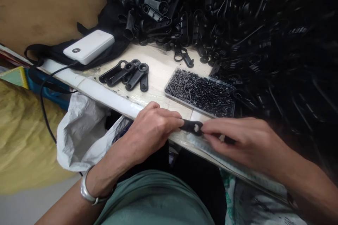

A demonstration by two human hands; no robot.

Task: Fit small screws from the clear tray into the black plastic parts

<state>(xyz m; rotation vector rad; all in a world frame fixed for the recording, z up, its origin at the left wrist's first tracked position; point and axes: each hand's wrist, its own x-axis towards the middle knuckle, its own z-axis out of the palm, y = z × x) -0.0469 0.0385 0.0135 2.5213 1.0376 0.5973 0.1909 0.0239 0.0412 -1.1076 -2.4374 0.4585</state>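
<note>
A black plastic arm piece [191, 127], with a hole near its right end, lies level over the table's front edge. My left hand [155, 130] is closed round its left part, hiding much of it. At the holed end, my right hand [243, 142] is closed, thumb and forefinger pinched against the tip. Whether a small part is also between those fingers cannot be seen. Just beyond both hands is a shallow clear box [200, 93] filled with small dark metal and black pieces. Several similar black arm pieces [129, 74] lie in a group to the left.
A big heap of black plastic parts [169, 14] covers the back and right. On a black cloth at the left rests a white power bank [89, 46], its black cable [44, 102] hanging over the edge. Below hangs a white sack [79, 137], beside yellow sacking [23, 137].
</note>
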